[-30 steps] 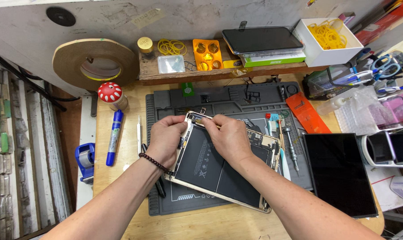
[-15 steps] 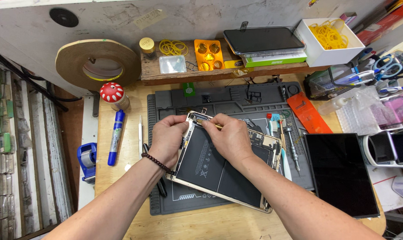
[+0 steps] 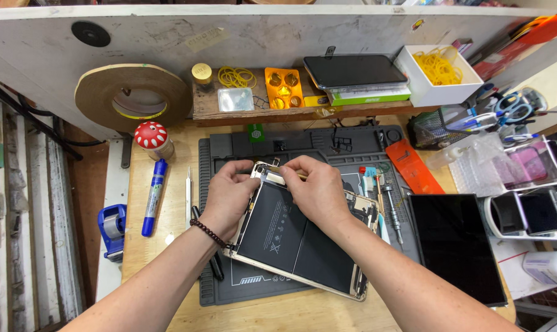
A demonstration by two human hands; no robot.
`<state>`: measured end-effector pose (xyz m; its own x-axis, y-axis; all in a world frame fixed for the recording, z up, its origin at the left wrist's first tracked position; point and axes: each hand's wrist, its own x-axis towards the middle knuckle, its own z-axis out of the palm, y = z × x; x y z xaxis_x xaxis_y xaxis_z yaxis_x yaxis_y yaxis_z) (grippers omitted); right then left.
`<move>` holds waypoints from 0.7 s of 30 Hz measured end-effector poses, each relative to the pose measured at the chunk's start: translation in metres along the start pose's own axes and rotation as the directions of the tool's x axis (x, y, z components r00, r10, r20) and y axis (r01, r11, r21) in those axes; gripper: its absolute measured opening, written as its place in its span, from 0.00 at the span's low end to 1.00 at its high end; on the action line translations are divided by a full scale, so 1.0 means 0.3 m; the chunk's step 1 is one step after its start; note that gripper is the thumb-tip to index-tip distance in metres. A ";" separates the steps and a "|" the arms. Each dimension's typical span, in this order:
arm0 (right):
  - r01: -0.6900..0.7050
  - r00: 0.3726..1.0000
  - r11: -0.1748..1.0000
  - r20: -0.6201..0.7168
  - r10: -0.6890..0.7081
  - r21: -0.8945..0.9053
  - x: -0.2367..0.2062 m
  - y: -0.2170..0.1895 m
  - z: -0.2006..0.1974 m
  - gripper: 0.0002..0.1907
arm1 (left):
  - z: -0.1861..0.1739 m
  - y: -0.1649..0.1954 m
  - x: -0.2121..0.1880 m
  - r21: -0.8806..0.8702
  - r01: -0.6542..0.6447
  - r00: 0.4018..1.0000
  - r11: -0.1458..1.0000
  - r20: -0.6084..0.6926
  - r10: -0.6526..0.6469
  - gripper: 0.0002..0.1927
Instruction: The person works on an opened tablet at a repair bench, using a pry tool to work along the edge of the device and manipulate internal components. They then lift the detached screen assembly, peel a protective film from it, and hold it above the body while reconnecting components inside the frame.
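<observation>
An opened tablet with a black battery inside lies tilted on a grey repair mat. My left hand grips the tablet's top-left corner and frame edge; a dark bead bracelet is on that wrist. My right hand pinches a thin yellowish tool and holds its tip against the tablet's top edge, right beside my left fingertips. The spot under the fingers is hidden.
A detached black screen panel lies to the right. Screwdrivers and an orange card rest on the mat. To the left are a blue marker, a tape dispenser, a red mushroom-shaped item and a tape roll.
Both hands stay at the tablet's top corner; only small finger shifts show.
</observation>
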<state>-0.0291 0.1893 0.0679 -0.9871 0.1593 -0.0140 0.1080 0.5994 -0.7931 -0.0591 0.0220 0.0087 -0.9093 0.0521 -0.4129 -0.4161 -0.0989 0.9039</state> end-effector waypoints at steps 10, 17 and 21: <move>-0.183 0.978 0.971 -0.074 0.196 0.154 -0.033 0.103 -0.153 0.12 | 0.054 0.035 0.000 0.073 0.023 0.999 0.997 -0.039 -0.021 0.20; -0.277 0.945 0.932 -0.110 0.308 0.233 -0.077 0.118 -0.250 0.12 | 0.086 0.050 0.007 0.136 0.006 0.996 0.991 -0.090 0.006 0.17; -0.304 0.927 0.921 -0.148 0.345 0.244 -0.109 0.090 -0.271 0.12 | 0.105 0.047 0.029 0.089 0.020 0.996 0.996 -0.089 -0.012 0.16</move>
<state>0.0157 0.2643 0.0964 -0.8602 0.4704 -0.1970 0.3711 0.3123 -0.8745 -0.0726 0.0523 0.0215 -0.9014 -0.0350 -0.4317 -0.4316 -0.0092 0.9020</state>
